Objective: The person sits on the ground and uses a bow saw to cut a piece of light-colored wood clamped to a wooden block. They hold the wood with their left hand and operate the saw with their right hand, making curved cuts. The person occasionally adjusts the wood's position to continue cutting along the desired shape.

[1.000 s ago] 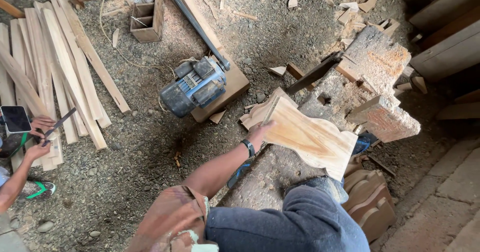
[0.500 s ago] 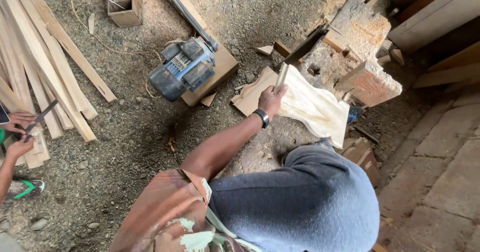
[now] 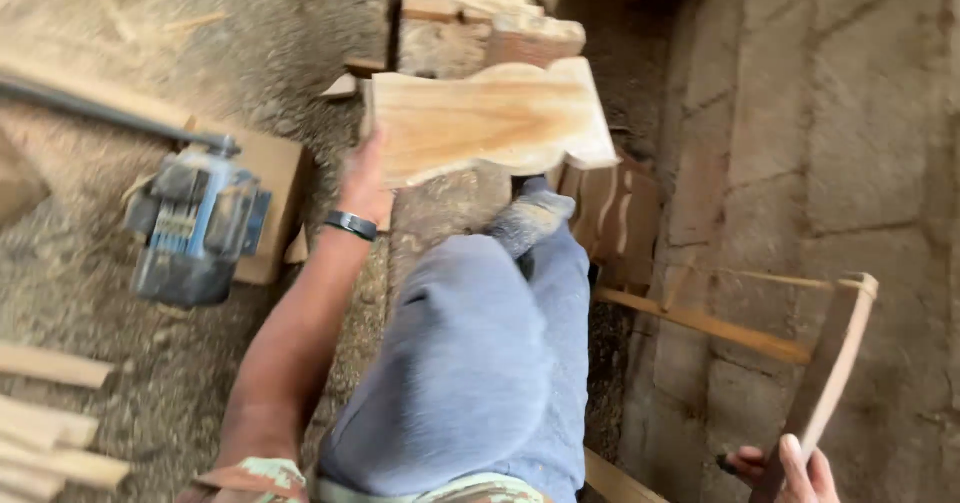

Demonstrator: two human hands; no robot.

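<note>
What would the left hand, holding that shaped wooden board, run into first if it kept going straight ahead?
Probably the pile of wood blocks just beyond the shaped board that the left hand grips, though depth is hard to judge in this blurred view.

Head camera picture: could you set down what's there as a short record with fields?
Place: workshop floor covered in sawdust
Left hand: grips the left end of a cut wooden board with a wavy outline, held above the floor
Right hand: holds the end of a curved wooden strip at the lower right
Wrist: dark band on the left arm
Nearby tool: blue and black power planer resting on a flat wood block
Also there: loose wooden slats at the lower left; stone wall on the right
</note>
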